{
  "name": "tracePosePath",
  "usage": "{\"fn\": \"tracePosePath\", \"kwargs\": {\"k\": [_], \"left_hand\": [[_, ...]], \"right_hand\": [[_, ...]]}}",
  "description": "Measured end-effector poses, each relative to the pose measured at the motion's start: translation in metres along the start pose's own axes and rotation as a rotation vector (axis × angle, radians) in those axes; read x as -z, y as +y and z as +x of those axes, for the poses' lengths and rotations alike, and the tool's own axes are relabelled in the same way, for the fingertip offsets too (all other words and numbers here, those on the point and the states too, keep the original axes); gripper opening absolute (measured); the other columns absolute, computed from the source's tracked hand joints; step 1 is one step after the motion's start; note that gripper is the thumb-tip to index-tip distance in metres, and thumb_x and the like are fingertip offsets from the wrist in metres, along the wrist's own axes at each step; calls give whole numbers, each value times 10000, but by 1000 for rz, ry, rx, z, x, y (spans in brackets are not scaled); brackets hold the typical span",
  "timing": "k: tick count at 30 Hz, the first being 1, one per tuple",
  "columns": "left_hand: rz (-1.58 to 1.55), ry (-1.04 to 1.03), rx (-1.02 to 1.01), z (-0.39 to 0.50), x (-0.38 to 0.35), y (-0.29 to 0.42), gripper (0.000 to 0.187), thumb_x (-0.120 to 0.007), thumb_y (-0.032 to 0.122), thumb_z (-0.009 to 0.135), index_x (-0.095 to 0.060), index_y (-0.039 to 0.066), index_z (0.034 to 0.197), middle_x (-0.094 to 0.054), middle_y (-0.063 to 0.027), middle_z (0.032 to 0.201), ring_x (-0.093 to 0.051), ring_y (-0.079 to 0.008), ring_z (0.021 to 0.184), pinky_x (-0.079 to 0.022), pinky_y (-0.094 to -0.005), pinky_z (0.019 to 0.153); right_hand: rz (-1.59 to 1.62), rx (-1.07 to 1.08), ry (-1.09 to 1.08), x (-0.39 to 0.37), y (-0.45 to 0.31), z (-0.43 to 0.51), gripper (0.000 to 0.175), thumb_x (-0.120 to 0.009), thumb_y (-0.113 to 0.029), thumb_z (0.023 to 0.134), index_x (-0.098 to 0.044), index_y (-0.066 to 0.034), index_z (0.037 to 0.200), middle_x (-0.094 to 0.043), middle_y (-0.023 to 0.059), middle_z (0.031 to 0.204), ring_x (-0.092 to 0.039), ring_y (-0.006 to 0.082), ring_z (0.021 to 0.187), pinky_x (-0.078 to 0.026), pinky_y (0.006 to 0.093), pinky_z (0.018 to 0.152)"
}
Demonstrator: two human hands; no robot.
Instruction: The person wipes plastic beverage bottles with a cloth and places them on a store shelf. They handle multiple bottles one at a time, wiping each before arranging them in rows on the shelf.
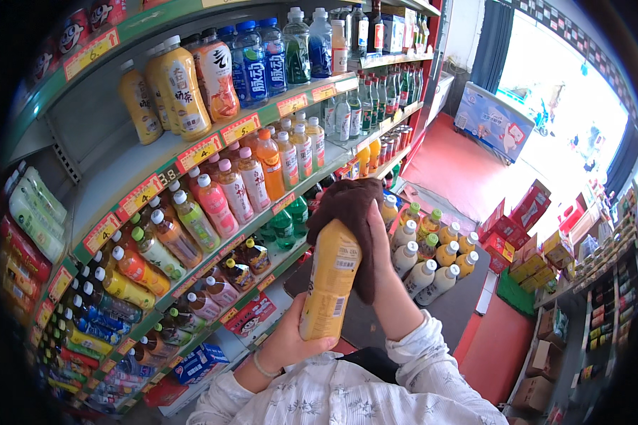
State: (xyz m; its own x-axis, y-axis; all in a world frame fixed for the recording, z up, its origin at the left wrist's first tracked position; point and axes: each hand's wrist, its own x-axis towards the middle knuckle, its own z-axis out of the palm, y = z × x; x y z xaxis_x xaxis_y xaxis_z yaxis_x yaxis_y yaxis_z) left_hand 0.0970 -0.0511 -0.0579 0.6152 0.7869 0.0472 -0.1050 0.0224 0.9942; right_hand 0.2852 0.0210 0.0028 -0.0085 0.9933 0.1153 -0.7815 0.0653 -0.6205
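A yellow milk tea bottle (330, 281) is held up in front of my body, its neck tilted away from me. My left hand (311, 326) grips its lower end. Around the top, my right hand (378, 234) presses a dark brown cloth (345, 204), which covers the cap and hangs down the bottle's right side. Beyond my right wrist, several white and yellow capped bottles (426, 271) stand grouped on a dark grey surface (457, 319). To the left, similar yellow bottles (183, 90) stand on the upper shelf beside blue-capped drink bottles (252, 64).
Green-edged shelves (154, 186) packed with drink bottles run along the left. Red and yellow boxes (531, 212) are stacked on the right, near another shelf rack (579, 313). A low chest with printed panels (489, 121) stands by the bright doorway over a red floor (436, 164).
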Motion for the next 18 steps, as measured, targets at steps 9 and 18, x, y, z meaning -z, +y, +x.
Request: {"fn": "tracePosePath", "kwargs": {"k": [9, 18], "left_hand": [[76, 149, -190, 12, 9, 0, 740, -798, 138, 741, -367, 17, 1330, -538, -89, 1183, -538, -168, 1110, -446, -332, 961], [233, 99, -147, 11, 14, 14, 741, -801, 159, 742, -361, 14, 1321, -538, -88, 1188, -547, -173, 1092, -460, -337, 940]], "right_hand": [[-216, -101, 124, 31, 61, -25, 747, -304, -654, 985, -460, -56, 1404, -606, 149, 1265, -622, 259, 1109, -500, 394, 966], [-211, -17, 31, 16, 37, -26, 677, -426, -543, 1011, -321, -55, 1468, -492, 75, 1371, -492, 164, 1215, -398, 330, 1041]]}}
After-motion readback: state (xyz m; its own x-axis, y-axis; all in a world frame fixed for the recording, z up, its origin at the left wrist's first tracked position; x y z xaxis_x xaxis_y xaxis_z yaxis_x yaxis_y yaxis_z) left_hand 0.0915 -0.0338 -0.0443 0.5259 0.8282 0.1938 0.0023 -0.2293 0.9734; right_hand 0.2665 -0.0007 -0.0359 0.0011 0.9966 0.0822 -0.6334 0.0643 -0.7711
